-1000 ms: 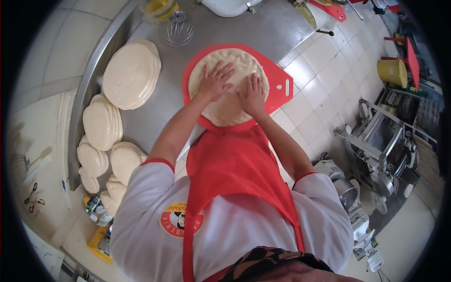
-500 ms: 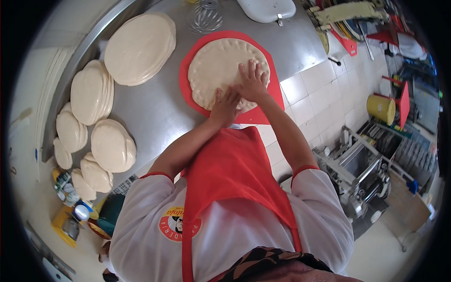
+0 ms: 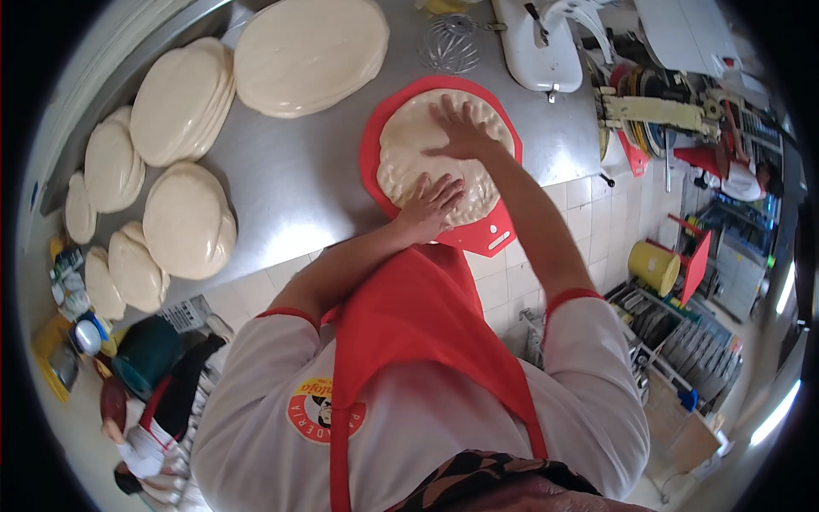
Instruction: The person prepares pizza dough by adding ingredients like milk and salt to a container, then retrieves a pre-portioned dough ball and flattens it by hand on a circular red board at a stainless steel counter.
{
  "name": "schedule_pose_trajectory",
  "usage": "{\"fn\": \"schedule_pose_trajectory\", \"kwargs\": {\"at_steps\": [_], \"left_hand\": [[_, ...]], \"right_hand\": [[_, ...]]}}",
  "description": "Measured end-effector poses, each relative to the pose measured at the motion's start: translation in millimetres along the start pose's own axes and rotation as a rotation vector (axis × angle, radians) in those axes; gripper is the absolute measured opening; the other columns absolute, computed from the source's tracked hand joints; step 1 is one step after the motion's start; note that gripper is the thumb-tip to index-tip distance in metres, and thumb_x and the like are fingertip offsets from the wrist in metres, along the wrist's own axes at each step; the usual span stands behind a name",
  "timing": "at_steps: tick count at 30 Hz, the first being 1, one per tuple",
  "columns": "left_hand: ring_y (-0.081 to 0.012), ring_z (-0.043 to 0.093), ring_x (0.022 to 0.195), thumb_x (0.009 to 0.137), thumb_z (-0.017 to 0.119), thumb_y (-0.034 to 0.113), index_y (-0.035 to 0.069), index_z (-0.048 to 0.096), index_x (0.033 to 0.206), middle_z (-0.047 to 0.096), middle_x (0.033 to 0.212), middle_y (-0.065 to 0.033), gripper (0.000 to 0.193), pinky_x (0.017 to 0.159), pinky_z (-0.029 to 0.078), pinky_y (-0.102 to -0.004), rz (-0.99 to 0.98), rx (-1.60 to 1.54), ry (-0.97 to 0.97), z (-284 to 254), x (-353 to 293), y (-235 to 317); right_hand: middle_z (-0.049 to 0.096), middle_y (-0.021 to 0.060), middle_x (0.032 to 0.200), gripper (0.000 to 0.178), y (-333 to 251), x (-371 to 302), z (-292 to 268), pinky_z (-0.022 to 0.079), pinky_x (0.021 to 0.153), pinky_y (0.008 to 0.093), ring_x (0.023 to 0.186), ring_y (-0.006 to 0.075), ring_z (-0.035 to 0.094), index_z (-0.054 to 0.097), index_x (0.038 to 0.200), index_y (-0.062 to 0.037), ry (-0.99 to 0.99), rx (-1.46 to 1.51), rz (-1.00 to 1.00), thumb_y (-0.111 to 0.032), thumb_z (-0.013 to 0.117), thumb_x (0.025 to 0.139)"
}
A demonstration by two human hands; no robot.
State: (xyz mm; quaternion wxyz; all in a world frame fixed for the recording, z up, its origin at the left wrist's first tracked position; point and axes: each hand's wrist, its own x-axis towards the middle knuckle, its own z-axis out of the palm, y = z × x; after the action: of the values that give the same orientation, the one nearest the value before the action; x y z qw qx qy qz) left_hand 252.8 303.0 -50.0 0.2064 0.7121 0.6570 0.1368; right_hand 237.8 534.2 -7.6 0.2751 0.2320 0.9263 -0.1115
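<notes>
A round, flat piece of dough (image 3: 401, 147) with dimples around its rim lies on a red board (image 3: 372, 128). The board has slots in its near right corner. My left hand (image 3: 433, 207) rests on the near part of the dough, fingers outstretched. Farther back, my right hand (image 3: 465, 132) lies on the dough with its fingers spread. Neither hand grips anything, and the two are apart from each other.
Stacks of flat dough rounds cover the left of the steel table (image 3: 290, 183), the largest stack (image 3: 311, 55) at the back. Behind the board are a wire whisk (image 3: 450, 44) and a white machine (image 3: 537, 47). Two other people (image 3: 740, 166) (image 3: 153, 448) appear at the sides.
My right hand has moved away from my left, toward the far part of the dough. The board's slotted corner now shows. The whole view has shifted, bringing more of the white machine into sight.
</notes>
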Motion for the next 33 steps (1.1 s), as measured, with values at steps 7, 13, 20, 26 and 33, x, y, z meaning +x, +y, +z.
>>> {"fn": "schedule_pose_trajectory", "kwargs": {"at_steps": [7,13,20,26,33], "left_hand": [[-0.0231,0.014,0.157,0.092,0.065,0.045,0.016,0.035,0.158,0.022,0.169,-0.0007,0.077,0.123,0.008,-0.0619,-0.047,-0.09,-0.035,11.8,-4.6,6.7],[-0.0258,0.047,0.137,0.093,0.067,0.029,0.009,0.067,0.121,0.061,0.137,-0.005,0.035,0.118,0.03,-0.0487,-0.27,-0.35,0.334,8.4,-19.4,49.2],[-0.0258,0.068,0.097,0.101,0.06,0.042,-0.001,0.064,0.102,0.071,0.104,-0.0168,0.043,0.085,0.052,-0.0363,-1.298,-1.169,0.522,151.0,-59.3,123.3],[-0.0182,0.069,0.081,0.108,0.045,0.049,0.004,0.06,0.121,0.072,0.102,-0.0077,0.049,0.07,0.056,-0.0332,-1.021,-1.938,0.886,145.9,-25.6,134.2],[-0.0193,0.071,0.066,0.107,0.047,0.048,0.002,0.063,0.111,0.073,0.089,-0.0106,0.048,0.059,0.056,-0.0297,-1.082,-1.83,0.808,150.2,-38.7,121.9]], "right_hand": [[0.004,0.0189,0.17,0.11,-6.3,39.3,-7.6,0.016,0.12,0.0655,0.154,0.0504,0.004,0.011,0.164,-0.017,-0.172,0.046,-0.184,-0.078,0.056,0.084],[0.014,0.0213,0.168,0.071,0.6,50.4,-17.1,0.015,0.125,0.0468,0.156,0.0395,0.013,0.03,0.16,-0.0177,-0.213,0.331,-0.48,-0.051,0.051,0.102],[0.027,0.0117,0.166,0.057,52.8,-36.8,82.7,0.021,0.124,0.0521,0.152,0.0368,0.025,0.031,0.159,-0.0124,0.544,0.119,-0.525,-0.023,0.045,0.104],[0.011,0.0027,0.171,0.063,12.3,-85.6,130.6,0.009,0.123,0.0633,0.156,0.0385,0.008,0.02,0.163,-0.022,0.495,-0.189,-0.52,-0.046,0.034,0.107],[0.007,0.0039,0.172,0.065,-31.1,-119.1,100.4,0.008,0.117,0.0735,0.156,0.0441,0.004,0.019,0.163,-0.0333,0.303,-0.35,-0.586,-0.052,0.038,0.104]]}}
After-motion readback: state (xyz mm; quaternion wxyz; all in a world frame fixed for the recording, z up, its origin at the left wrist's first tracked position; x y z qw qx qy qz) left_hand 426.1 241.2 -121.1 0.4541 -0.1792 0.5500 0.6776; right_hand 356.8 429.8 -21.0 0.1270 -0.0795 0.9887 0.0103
